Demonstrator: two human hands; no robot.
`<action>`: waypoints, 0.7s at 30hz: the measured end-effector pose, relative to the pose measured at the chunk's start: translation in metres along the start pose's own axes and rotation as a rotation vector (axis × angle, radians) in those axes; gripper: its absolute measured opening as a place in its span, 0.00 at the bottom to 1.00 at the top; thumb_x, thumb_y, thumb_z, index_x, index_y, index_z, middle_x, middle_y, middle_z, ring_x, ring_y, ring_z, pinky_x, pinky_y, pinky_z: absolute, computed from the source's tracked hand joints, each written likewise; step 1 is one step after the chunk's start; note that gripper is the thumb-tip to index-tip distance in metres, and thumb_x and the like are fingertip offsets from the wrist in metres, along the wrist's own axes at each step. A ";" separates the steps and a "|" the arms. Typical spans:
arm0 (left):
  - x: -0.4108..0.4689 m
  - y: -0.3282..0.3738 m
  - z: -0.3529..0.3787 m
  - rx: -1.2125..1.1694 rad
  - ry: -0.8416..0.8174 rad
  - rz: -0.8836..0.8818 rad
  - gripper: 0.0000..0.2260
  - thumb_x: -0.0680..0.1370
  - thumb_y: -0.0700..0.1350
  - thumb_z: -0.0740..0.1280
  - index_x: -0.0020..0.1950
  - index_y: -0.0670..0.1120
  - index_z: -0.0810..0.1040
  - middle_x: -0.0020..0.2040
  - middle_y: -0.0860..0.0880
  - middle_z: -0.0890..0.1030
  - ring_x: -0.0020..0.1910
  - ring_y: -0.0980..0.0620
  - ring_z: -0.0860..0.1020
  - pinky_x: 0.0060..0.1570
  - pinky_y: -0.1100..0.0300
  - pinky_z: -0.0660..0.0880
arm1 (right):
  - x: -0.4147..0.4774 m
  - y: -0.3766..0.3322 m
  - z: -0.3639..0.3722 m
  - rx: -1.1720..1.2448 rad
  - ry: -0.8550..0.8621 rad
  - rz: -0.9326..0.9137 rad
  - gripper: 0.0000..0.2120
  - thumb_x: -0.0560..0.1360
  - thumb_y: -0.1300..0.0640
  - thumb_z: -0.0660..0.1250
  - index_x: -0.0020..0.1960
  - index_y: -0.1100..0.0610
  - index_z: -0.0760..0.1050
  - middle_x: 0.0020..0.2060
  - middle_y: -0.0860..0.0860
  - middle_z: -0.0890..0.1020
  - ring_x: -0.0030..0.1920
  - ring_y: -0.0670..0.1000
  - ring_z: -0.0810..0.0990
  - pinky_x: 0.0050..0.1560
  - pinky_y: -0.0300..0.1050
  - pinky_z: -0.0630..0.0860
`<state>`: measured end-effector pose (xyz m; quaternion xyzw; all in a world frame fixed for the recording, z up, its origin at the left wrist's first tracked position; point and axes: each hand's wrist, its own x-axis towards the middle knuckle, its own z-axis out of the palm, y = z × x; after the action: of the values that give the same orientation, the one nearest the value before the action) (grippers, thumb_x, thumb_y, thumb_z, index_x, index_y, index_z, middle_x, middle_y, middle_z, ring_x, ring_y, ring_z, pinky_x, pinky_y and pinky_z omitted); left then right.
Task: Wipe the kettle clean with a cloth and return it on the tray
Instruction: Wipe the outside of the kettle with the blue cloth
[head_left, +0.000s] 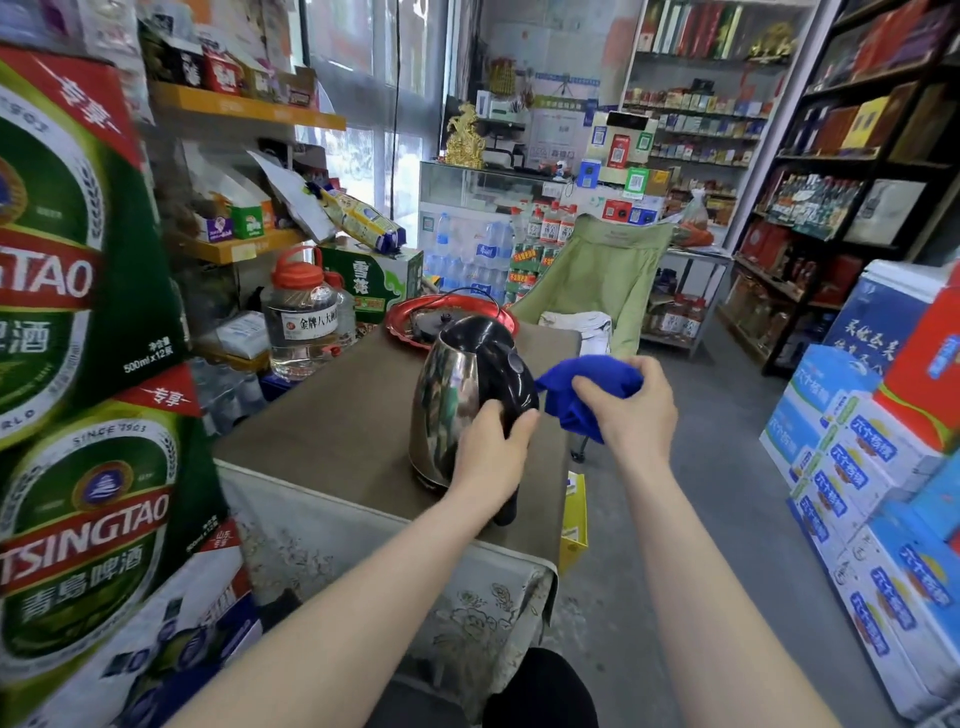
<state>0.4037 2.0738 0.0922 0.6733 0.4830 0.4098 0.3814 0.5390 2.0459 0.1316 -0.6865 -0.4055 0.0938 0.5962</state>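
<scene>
Left hand (488, 457) gripping kettle (452, 405), right hand (628, 410) clutching cloth (582, 384)

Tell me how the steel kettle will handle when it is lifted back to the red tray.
The kettle looks rigid; its polished steel is probably slippery, so the black handle under the left hand seems safer. Tall over a narrow base, it may tip if pushed. Weight is unclear.

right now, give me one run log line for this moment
left hand: grip on kettle handle | right hand: holds blue cloth beside kettle | kettle: on table, off red tray
</scene>
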 end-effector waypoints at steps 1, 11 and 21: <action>-0.001 0.000 -0.001 -0.055 0.058 -0.019 0.15 0.83 0.53 0.58 0.63 0.44 0.73 0.60 0.45 0.79 0.62 0.43 0.76 0.50 0.59 0.66 | 0.002 0.007 0.001 -0.024 0.005 0.009 0.16 0.69 0.59 0.77 0.51 0.53 0.72 0.48 0.50 0.80 0.45 0.52 0.77 0.44 0.41 0.70; 0.009 -0.011 -0.102 -0.128 0.486 0.151 0.15 0.77 0.61 0.64 0.38 0.52 0.74 0.32 0.53 0.79 0.32 0.57 0.78 0.35 0.63 0.69 | -0.003 -0.017 0.035 -0.156 -0.068 -0.312 0.20 0.68 0.65 0.74 0.55 0.52 0.71 0.48 0.51 0.80 0.48 0.55 0.77 0.44 0.47 0.72; 0.023 0.001 -0.126 -0.372 0.440 0.194 0.19 0.79 0.60 0.62 0.37 0.47 0.72 0.26 0.53 0.72 0.24 0.54 0.70 0.25 0.60 0.69 | -0.019 -0.037 0.070 -0.230 0.021 -0.965 0.26 0.71 0.60 0.77 0.67 0.58 0.77 0.65 0.53 0.80 0.68 0.56 0.70 0.72 0.47 0.64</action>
<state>0.2924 2.1104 0.1449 0.5297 0.4042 0.6619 0.3434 0.4670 2.0839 0.1390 -0.4827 -0.6789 -0.2450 0.4961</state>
